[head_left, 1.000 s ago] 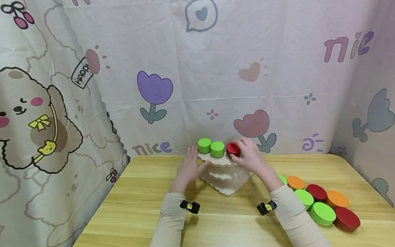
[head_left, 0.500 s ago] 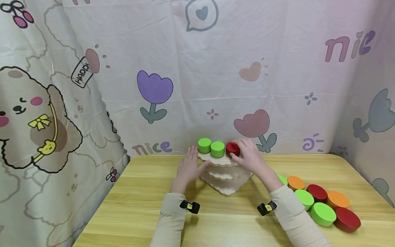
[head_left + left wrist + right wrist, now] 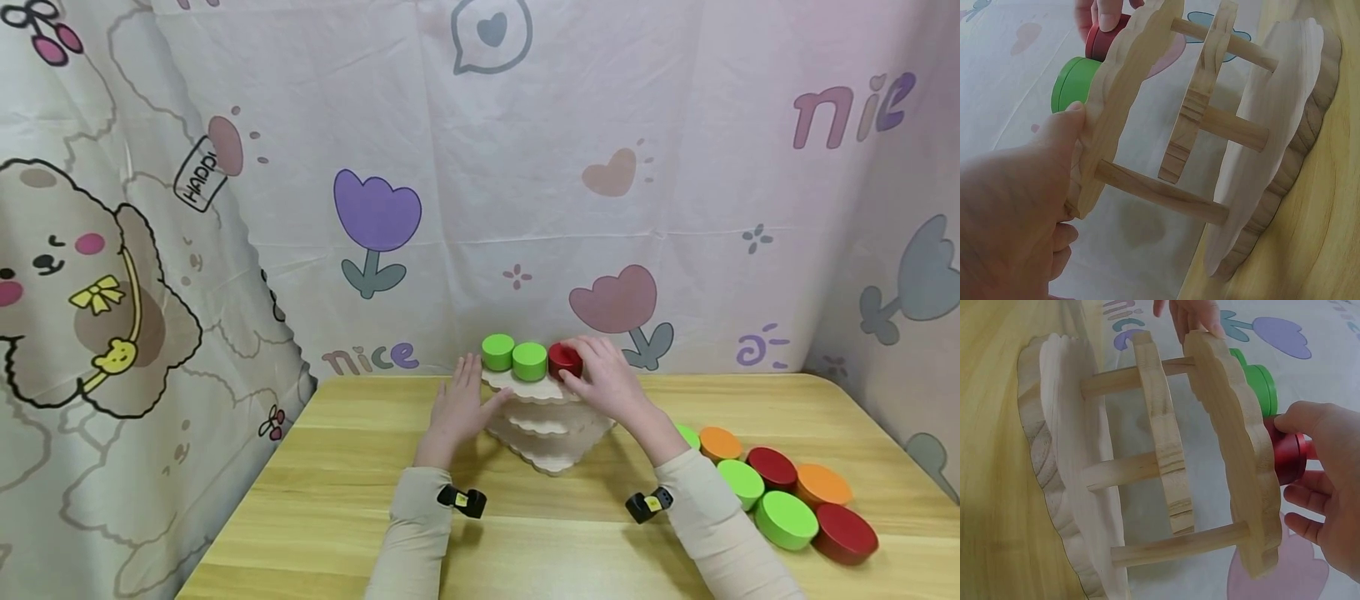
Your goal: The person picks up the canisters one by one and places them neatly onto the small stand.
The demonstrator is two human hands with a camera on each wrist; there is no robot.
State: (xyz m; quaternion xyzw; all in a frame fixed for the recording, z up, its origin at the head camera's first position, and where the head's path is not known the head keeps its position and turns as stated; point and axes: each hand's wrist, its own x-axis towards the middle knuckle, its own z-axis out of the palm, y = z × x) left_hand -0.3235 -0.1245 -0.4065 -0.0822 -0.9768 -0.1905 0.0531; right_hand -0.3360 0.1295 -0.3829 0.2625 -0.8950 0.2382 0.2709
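A tiered wooden stand (image 3: 551,454) with scalloped edges stands on the table, its round pegs (image 3: 1235,128) visible in the wrist views. Two green round blocks (image 3: 530,362) sit on its top tier (image 3: 536,390). To their right is a red round block (image 3: 562,361), which my right hand (image 3: 609,379) pinches between thumb and fingers. The block rests against the top tier in the right wrist view. My left hand (image 3: 459,412) touches the left side of the top tier, fingers straight in the head view and thumb spread along the front edge.
On the right of the wooden table (image 3: 337,533) lie several loose round blocks, among them an orange block (image 3: 823,485), a green block (image 3: 786,519) and a dark red block (image 3: 845,533). A printed cloth (image 3: 502,167) hangs behind the table.
The red round block has shifted very slightly left with my right hand, closer to the green blocks. My left hand stays in place.
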